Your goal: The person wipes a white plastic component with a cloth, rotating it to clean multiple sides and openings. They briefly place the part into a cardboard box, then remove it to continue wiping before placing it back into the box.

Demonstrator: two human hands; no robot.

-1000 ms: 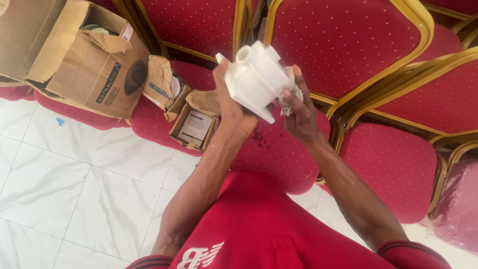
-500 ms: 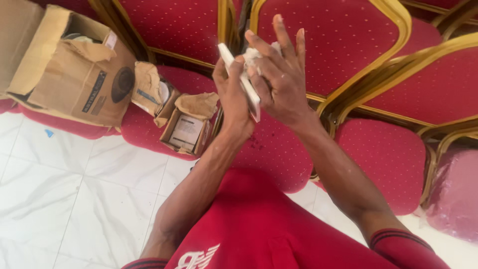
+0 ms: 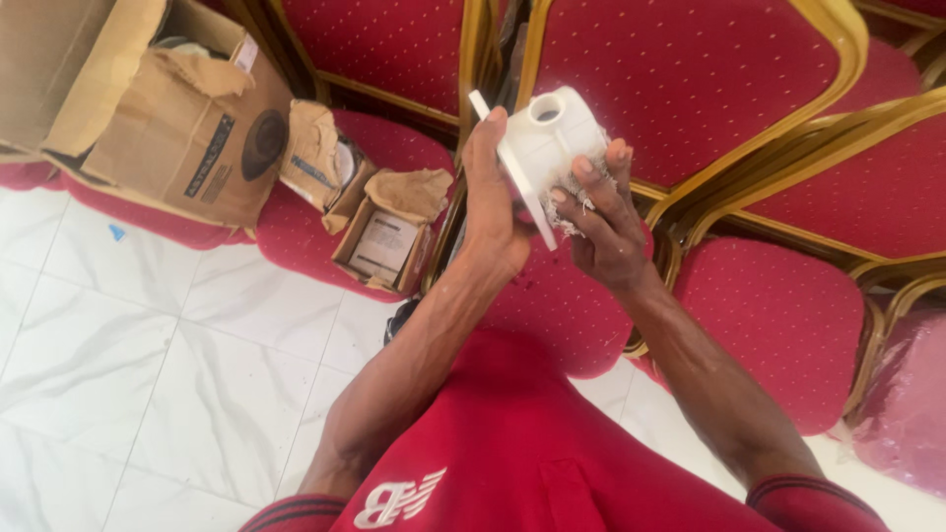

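The left hand [image 3: 490,202] grips the white plastic part [image 3: 544,148] by its flat edge; the right hand [image 3: 603,222] presses a rag [image 3: 581,197] against its side.

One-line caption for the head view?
Left hand holds white plastic fitting; right hand presses grey cloth against it.

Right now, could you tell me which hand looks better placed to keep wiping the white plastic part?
Probably the right hand: its fingers press a greyish rag against the white plastic part. The left hand grips the part's flat edge, steadying it.
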